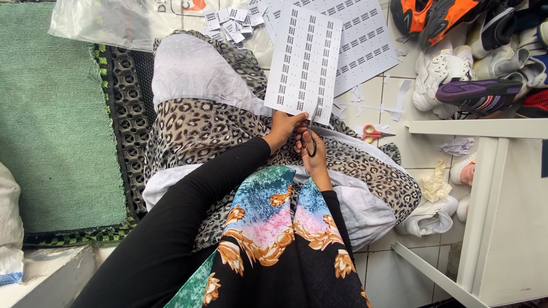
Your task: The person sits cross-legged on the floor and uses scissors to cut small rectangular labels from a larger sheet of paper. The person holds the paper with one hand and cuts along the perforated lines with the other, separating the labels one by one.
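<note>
Sheet [304, 57]: white paper, printed with rows of small black label blocks in columns; held upright-tilted over the lap, lower edge at the hands, partly cut at the bottom.
Left hand [283, 126]: closed on the sheet's lower edge, pinching it from below-left; black sleeve to the wrist.
Right hand [313, 155]: curled through the handles of dark scissors [312, 128], gripping them.
Scissors: blades point up, tips into the sheet's bottom edge, just beside the left hand.
Lap: leopard-print cloth [194, 122] with white fabric over the knees.
Other sheets [365, 40]: same print, flat on the tiled floor behind the held one.
Cut labels [231, 23]: small pile, upper centre.
Red scissors [374, 134]: on the floor, right of the hands.
Shoes [468, 51]: heap at upper right.
Mat [54, 114]: green, left.
</note>
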